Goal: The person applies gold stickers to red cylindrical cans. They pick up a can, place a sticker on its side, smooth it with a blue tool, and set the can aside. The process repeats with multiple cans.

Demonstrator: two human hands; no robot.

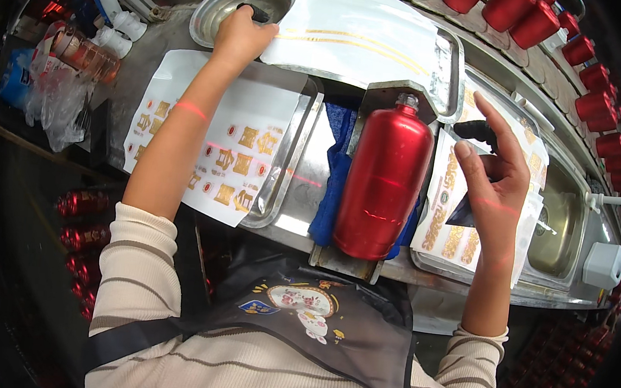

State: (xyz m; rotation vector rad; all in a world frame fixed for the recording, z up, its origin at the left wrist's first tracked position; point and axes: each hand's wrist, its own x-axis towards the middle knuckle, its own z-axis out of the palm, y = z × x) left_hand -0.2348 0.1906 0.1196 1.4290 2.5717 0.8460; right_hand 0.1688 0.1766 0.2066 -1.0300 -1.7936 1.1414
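My left hand [243,39] is over the near rim of a metal bowl [207,13]. Its thumb is stretched toward the left edge of a white sheet with gold lines [342,17], apart from a finger in a black cover. Between my arms lies a glossy red bottle [385,175], neck away from me, in a metal holder [410,91] over blue cloth [331,196]. To its right, my right hand [500,167] has thumb and forefinger spread, with black covers on other fingers. A dark flat piece [462,213] shows below the thumb, seemingly held by the lower fingers.
White sheets with gold and red prints [231,164] lie on a tray at left. More printed sheets [448,237] lie at right, beside a metal sink [554,240]. Red cups [532,25] line the far shelf. A plastic bag [61,106] and clutter sit far left.
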